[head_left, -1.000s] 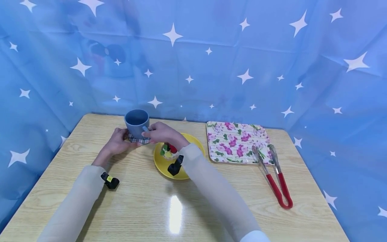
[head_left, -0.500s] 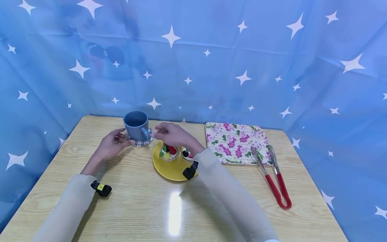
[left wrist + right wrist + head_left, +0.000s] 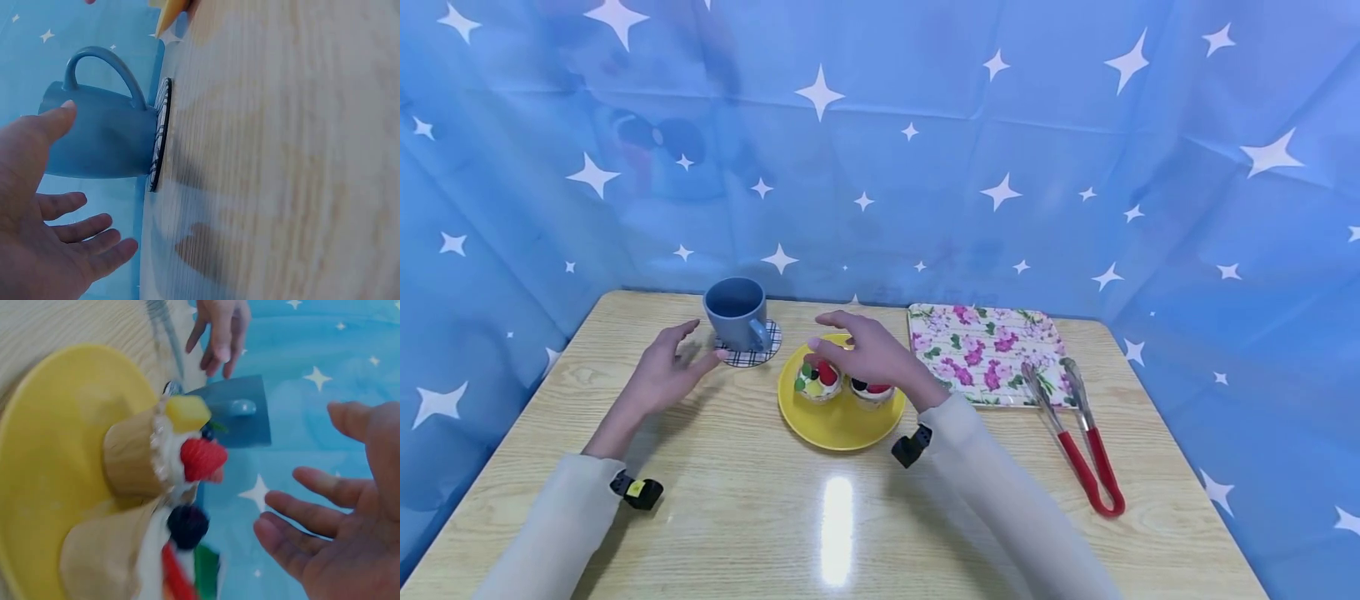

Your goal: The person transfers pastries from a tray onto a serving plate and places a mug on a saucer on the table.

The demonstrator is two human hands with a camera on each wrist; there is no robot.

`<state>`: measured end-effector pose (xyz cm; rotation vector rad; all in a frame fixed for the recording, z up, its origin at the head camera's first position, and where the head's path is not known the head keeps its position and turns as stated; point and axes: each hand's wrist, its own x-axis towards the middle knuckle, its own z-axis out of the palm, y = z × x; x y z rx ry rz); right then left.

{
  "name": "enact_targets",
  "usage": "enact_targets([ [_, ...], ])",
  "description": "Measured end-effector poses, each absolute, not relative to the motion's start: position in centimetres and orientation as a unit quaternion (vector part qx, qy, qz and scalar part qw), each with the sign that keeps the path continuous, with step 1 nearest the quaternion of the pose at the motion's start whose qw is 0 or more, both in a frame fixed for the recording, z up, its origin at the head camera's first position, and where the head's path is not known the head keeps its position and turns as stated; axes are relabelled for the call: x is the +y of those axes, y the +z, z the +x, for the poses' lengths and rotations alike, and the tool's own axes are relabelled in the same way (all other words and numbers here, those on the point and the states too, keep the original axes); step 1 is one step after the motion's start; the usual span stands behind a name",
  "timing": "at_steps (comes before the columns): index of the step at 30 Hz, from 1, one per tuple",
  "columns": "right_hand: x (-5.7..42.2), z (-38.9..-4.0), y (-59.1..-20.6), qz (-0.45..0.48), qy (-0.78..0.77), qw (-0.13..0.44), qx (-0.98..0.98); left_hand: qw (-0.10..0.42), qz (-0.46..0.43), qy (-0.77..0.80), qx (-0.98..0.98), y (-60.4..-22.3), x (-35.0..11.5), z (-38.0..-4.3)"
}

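Note:
A blue mug (image 3: pixel 734 310) stands upright on a round checked coaster (image 3: pixel 751 357) at the back left of the table. Just left of it is my left hand (image 3: pixel 662 372), fingers spread and holding nothing; the left wrist view has its thumb overlapping the mug's side. My right hand (image 3: pixel 874 354) hovers over the yellow plate (image 3: pixel 835 433) with fingers relaxed and nothing in them. Two fruit-topped cupcakes sit on that plate: the left cupcake (image 3: pixel 817 383) shows fully, while the right cupcake (image 3: pixel 871 395) is partly covered by the hand.
To the right at the back lies a flower-patterned tray (image 3: pixel 955 346). Metal tongs with red handles (image 3: pixel 1080 467) rest with their tips on its front right corner. A blue star-printed curtain (image 3: pixel 880 150) hangs behind the wooden table (image 3: pixel 737 500).
My right hand let go of the mug's handle and moved right, over the plate. The left hand came off the coaster and drew back left. The mug now sits on the coaster untouched.

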<state>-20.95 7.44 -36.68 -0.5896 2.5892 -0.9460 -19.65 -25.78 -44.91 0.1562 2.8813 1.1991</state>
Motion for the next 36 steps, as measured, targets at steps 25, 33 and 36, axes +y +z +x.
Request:
enact_targets([
  [25, 17.6, -18.1, -37.8, -0.184, -0.299, 0.021, 0.936, -0.072, 0.098, 0.259, 0.958, -44.8, -26.6, -15.8],
  [33, 21.6, -17.3, -38.5, -0.167, -0.257, -0.04, 0.951, -0.074, 0.09, 0.24, 0.964, -45.1, -27.4, -15.1],
  [36, 23.0, -16.9, -38.7, -0.152, -0.245, -0.05, 0.956, -0.072, 0.089, 0.236, 0.965, -45.1, -27.7, -14.7],
])
